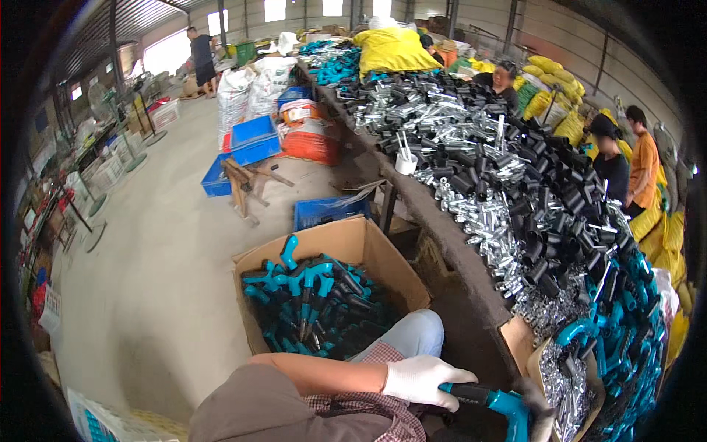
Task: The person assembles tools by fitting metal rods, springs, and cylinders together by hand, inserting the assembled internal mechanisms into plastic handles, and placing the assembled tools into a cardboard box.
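Observation:
Low at the right, my left hand (422, 379), in a white glove, is closed around the black end of a black-and-teal curved handle (509, 409). The handle's bent teal end points right and down. Right beside that teal end is my right hand (543, 414), in a greyish glove. It is blurred, and its fingers cannot be made out. Left of my knee, an open cardboard box (335, 237) holds many similar teal-and-black handles (305, 291). Beyond my right hand stands a small carton of shiny metal pieces (563, 390).
A long workbench (449, 250) on my right bears heaps of black tubes (541, 221), metal parts (471, 210) and teal handles (626, 346). Blue crates (254, 140), a wooden stool (247, 184) and sacks (309, 140) stand left of it. Several people are farther off.

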### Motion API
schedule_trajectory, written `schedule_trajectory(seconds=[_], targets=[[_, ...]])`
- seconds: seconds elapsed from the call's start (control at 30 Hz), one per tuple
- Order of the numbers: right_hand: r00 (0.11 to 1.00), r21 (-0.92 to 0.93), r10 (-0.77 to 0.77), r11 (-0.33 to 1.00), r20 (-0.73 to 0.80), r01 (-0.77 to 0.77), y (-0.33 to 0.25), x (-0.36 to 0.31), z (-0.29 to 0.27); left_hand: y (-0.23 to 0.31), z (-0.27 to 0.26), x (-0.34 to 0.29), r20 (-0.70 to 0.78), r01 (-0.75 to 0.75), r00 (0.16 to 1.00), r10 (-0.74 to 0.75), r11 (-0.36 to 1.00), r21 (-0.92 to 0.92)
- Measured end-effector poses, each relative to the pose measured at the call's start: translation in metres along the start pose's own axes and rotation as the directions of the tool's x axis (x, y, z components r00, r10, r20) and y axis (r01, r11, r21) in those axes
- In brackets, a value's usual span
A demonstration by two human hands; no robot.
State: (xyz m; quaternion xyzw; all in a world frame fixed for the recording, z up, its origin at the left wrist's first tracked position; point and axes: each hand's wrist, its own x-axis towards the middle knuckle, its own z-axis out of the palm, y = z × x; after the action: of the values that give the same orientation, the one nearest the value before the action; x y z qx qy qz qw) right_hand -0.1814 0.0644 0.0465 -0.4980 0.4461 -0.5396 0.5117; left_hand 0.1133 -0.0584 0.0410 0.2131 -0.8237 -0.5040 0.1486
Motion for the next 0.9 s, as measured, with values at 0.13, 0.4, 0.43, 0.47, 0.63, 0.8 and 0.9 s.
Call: schedule_trajectory(seconds=[0.13, 0.4, 0.43, 0.47, 0.63, 0.8, 0.9], targets=[[0.881, 0.046, 0.458, 0.884, 0.123, -0.466, -0.025, -0.001, 0.039, 0.001, -0.014, -0.007, 0.104, 0.025, 0.994, -0.043, 0.986, 0.165], [0.754, -0.797, -0.308, -0.026, 0.581, 0.604, -0.015, -0.001, 0.066, -0.044, -0.006, -0.007, 0.555, 0.337, 0.822, -0.128, 0.895, -0.291], [0.672, -0.712, -0.286, -0.051, 0.683, 0.701, -0.015, -0.001, 0.06, -0.054, -0.002, -0.007, 0.646, 0.389, 0.759, -0.085, 0.854, -0.345], [0.579, -0.613, -0.26, -0.073, 0.773, 0.786, -0.016, -0.002, 0.057, -0.056, 0.002, -0.008, 0.648, 0.387, 0.757, -0.084, 0.856, -0.342], [0.495, -0.538, -0.259, -0.128, 0.829, 0.833, -0.025, -0.007, 0.06, -0.087, 0.03, -0.002, 0.652, 0.247, 0.751, 0.104, 0.871, -0.424], [0.762, -0.709, -0.298, 0.282, 0.575, 0.646, -0.012, -0.018, 0.058, -0.031, 0.003, -0.001, 0.727, 0.41, 0.678, -0.11, 0.877, -0.25], [0.84, -0.733, -0.272, 0.409, 0.471, 0.543, -0.009, -0.024, 0.058, -0.034, 0.014, 0.0, 0.488, 0.02, 0.872, 0.052, 0.99, -0.141]])
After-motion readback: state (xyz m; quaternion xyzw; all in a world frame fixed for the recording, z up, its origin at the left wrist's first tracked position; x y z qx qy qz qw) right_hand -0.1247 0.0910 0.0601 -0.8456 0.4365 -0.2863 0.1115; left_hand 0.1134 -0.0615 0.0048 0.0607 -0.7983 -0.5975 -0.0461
